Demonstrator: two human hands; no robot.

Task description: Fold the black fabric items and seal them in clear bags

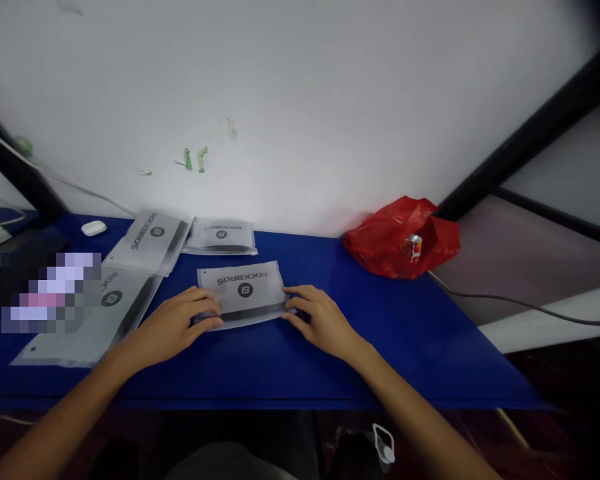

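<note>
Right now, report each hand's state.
Left hand: open, fingers flat on the left end of the grey packet, not gripping.
Right hand: open, fingers touching the packet's right edge.

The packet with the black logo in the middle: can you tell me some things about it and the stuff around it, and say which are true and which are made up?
1. Both hands touch the middle packet. True: the left hand rests on its left end and the right hand on its right end.
2. The table is green. False: it is blue.
3. A red plastic bag lies at the right, by the wall. True.
4. The middle packet is lifted high in the air. False: it lies flat on the table.
5. More packets lie to the left, such as the far packet. True.
</note>
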